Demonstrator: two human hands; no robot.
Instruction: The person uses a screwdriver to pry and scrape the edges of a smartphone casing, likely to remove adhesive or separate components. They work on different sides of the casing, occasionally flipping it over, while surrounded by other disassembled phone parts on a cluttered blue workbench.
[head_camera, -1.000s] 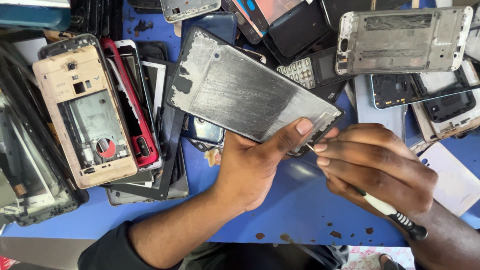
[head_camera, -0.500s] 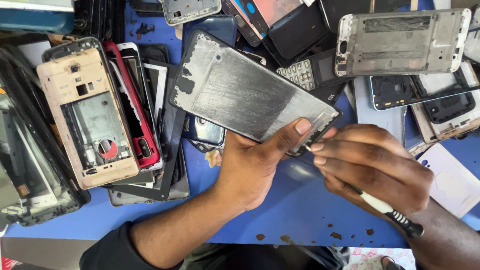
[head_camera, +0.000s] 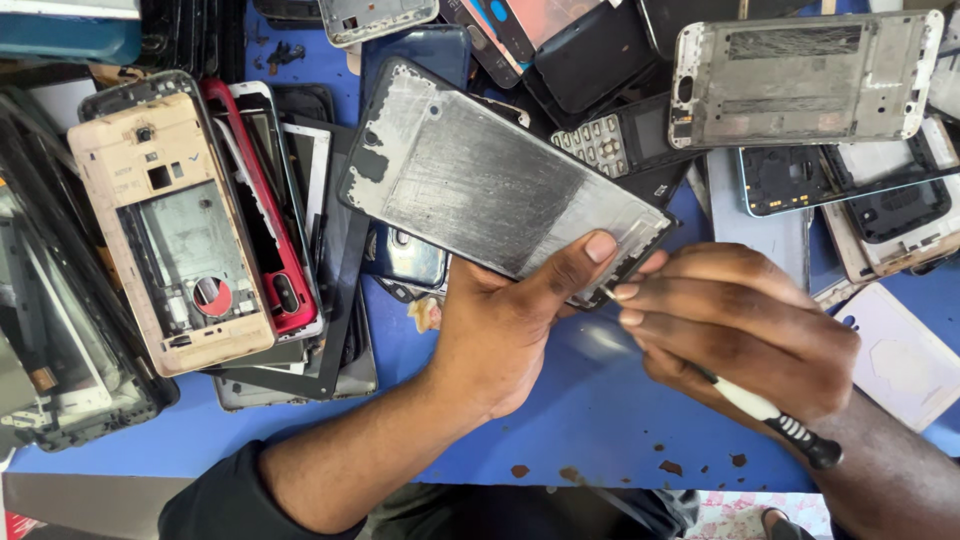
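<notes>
Phone frame (head_camera: 500, 185), a flat grey metal plate with rounded corners, scuffed and streaked with dull adhesive residue, sits tilted above the blue table (head_camera: 600, 400). I pinch its lower right corner with my left hand (head_camera: 505, 330), thumb pressed flat on the face and fingers underneath. My right hand (head_camera: 740, 330) closes around a slim screwdriver (head_camera: 770, 415), white shaft and black ribbed end, its tip touching the frame's corner edge. Around it lie a gold phone housing (head_camera: 165, 220), a red bezel (head_camera: 265, 210), a small keypad phone (head_camera: 610, 140) and a silver frame (head_camera: 800, 75).
</notes>
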